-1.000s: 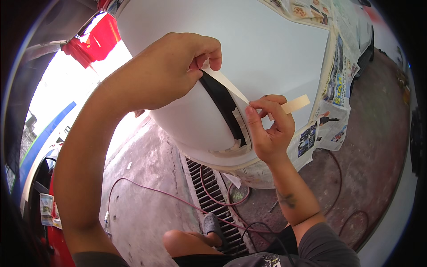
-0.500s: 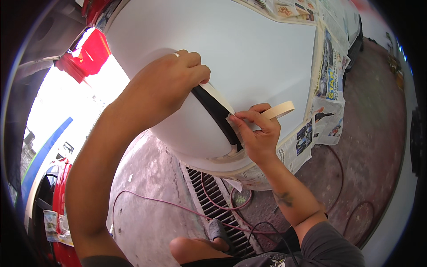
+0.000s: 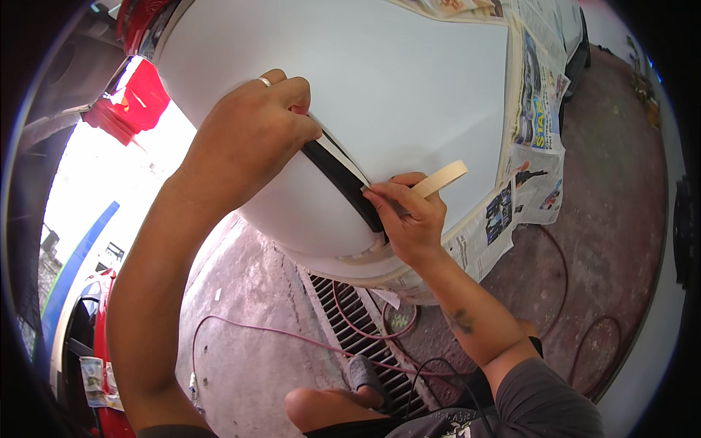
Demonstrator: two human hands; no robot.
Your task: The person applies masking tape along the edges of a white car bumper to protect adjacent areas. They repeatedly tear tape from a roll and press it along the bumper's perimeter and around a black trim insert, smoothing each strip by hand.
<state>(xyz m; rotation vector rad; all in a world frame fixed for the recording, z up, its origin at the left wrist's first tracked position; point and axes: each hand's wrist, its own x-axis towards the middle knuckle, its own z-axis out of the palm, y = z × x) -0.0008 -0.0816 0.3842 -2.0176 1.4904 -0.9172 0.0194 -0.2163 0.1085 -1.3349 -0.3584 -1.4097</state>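
Across a smooth white car panel (image 3: 248,190) runs a narrow black trim strip (image 3: 347,180). A cream length of masking tape (image 3: 337,152) stretches along the trim, with black showing on both sides of it. My left hand (image 3: 266,120), a ring on one finger, is closed at the tape's far left end; its fingertips are partly hidden. At the nearer right end, my right hand (image 3: 412,219) pinches the tape between thumb and forefinger. The tape roll (image 3: 442,179) sticks out from behind this hand's fingers.
Newspaper (image 3: 531,179) is taped around the panel's right and lower edges. Below are a floor grate (image 3: 339,306), a looping red hose (image 3: 270,330) and my shoe (image 3: 363,372). A red car (image 3: 109,328) stands at the left.
Both hands have shifted slightly left along with the view. The tape strip looks narrower now, and a black line shows along its upper side.
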